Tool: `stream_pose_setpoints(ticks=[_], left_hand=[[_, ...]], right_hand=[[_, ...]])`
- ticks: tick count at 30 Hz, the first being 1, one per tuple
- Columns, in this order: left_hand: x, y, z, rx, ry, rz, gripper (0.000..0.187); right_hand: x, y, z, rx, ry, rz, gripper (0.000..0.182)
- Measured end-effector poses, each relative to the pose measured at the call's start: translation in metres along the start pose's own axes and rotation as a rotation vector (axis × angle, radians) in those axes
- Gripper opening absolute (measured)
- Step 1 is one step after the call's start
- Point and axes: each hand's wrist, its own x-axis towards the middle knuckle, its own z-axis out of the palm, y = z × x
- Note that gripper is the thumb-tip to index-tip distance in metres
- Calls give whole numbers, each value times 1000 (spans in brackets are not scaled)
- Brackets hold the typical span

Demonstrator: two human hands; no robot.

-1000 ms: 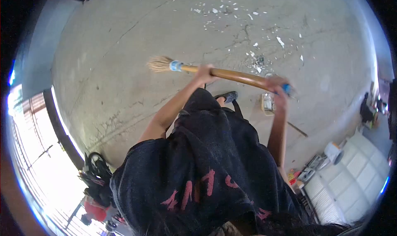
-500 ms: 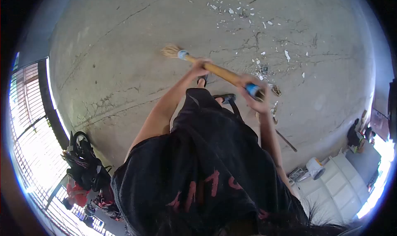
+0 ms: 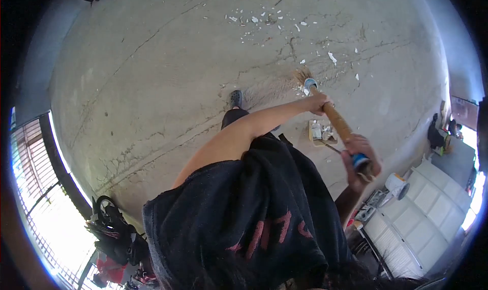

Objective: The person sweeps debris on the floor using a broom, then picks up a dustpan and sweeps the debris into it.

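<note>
A broom (image 3: 339,121) with a thick tan handle slants across the right of the view, its straw bristles on the floor among white debris (image 3: 332,58). My left hand (image 3: 320,104) is wrapped round the handle just behind the blue band near the bristles. Farther back, my right hand (image 3: 362,158) grips the handle's end beside another blue band. Below the handle, a dustpan (image 3: 321,131) holding pale scraps lies on the floor, with a thin stick running from it toward my right hand.
More white fragments (image 3: 254,20) are scattered on the cracked concrete floor (image 3: 152,87). My shoe (image 3: 236,98) is at the centre. A dark motorbike (image 3: 114,229) stands lower left by a barred gate (image 3: 38,168). White panels (image 3: 417,214) are lower right.
Both hands and the broom have moved right, and its bristles now meet the debris. The dustpan with scraps has come into clear view. The camera view has shifted.
</note>
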Motion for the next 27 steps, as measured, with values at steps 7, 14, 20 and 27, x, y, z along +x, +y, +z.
stream_pose_setpoints(ticks=[7, 14, 20, 27], left_hand=[[-28, 89, -40, 323, 54, -324, 31], [-166, 111, -108, 554, 54, -925, 25], [-193, 106, -87, 512, 242, -619, 23], [-84, 65, -14, 338, 276, -573, 24]], right_hand=[[-36, 43, -41, 576, 260, -97, 17], [-24, 87, 45, 899, -48, 286, 16], [-30, 70, 60, 786, -425, 212, 15], [-19, 33, -17, 494, -272, 161, 17]])
